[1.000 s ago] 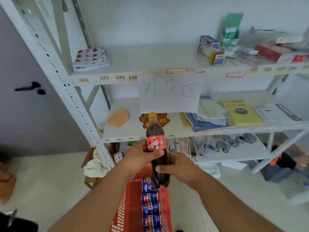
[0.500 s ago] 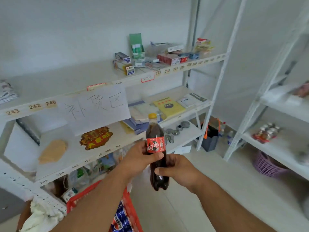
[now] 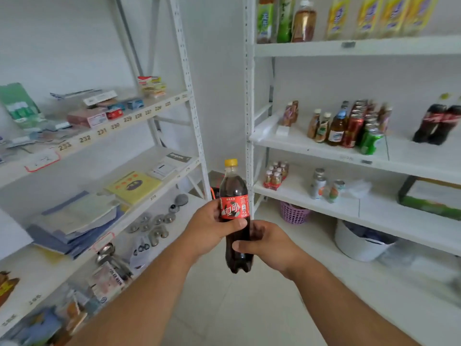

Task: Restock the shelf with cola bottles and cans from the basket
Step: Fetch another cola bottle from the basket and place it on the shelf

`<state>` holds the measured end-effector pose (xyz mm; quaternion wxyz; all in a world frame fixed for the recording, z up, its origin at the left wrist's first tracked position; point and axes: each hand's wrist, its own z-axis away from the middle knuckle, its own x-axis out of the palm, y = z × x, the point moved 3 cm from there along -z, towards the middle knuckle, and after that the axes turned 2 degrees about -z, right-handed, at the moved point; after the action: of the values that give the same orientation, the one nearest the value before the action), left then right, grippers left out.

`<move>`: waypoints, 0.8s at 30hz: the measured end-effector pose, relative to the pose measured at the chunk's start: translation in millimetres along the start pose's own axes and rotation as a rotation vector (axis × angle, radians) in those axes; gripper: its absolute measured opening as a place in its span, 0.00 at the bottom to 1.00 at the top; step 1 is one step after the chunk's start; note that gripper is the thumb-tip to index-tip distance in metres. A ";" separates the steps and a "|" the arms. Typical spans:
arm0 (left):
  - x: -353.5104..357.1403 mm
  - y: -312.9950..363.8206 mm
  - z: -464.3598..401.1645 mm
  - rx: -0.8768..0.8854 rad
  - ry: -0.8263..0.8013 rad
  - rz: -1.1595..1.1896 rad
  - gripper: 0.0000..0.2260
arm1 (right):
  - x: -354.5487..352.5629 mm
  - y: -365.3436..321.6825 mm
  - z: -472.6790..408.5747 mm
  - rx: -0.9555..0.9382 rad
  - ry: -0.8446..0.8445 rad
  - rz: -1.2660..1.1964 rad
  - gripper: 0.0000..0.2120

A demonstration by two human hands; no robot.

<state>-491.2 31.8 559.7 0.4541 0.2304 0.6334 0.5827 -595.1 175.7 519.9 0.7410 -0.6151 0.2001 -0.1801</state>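
I hold a cola bottle (image 3: 234,193) with a yellow cap and red label upright in front of me. My left hand (image 3: 212,226) grips it at the label, thumb across the front. My right hand (image 3: 269,243) grips its lower half. On the right stands the drinks shelf (image 3: 311,148), its middle board carrying two cola bottles (image 3: 436,123) at the far right and a cluster of red and green cans (image 3: 361,128) with small bottles. The basket is out of view.
A white stationery rack (image 3: 154,108) with numbered labels fills the left side, holding booklets and boxes. A purple basket (image 3: 294,212) and a white bin (image 3: 359,243) sit on the floor under the right shelf. Tall drink bottles (image 3: 304,20) line the top board.
My view has swung right, away from the red basket and the paper sign, bringing the drinks shelf into sight. Both hands keep the same hold on the bottle.
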 end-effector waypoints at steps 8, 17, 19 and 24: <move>143.1 52.4 -76.6 0.085 -0.233 -0.021 0.23 | -143.8 14.1 41.3 0.008 0.260 -0.015 0.12; 240.5 91.3 -126.7 0.171 -0.469 -0.040 0.27 | -225.6 12.6 78.1 0.018 0.503 -0.020 0.11; 251.7 97.1 -137.0 0.190 -0.501 -0.033 0.27 | -235.9 9.7 79.1 0.014 0.538 0.001 0.10; 270.1 112.3 -162.0 0.250 -0.573 -0.018 0.28 | -257.2 1.6 73.8 0.008 0.631 0.023 0.12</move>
<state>-784.5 192.0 568.4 0.5875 0.4335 0.5485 0.4075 -776.8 369.9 549.6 0.6468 -0.5238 0.4263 -0.3543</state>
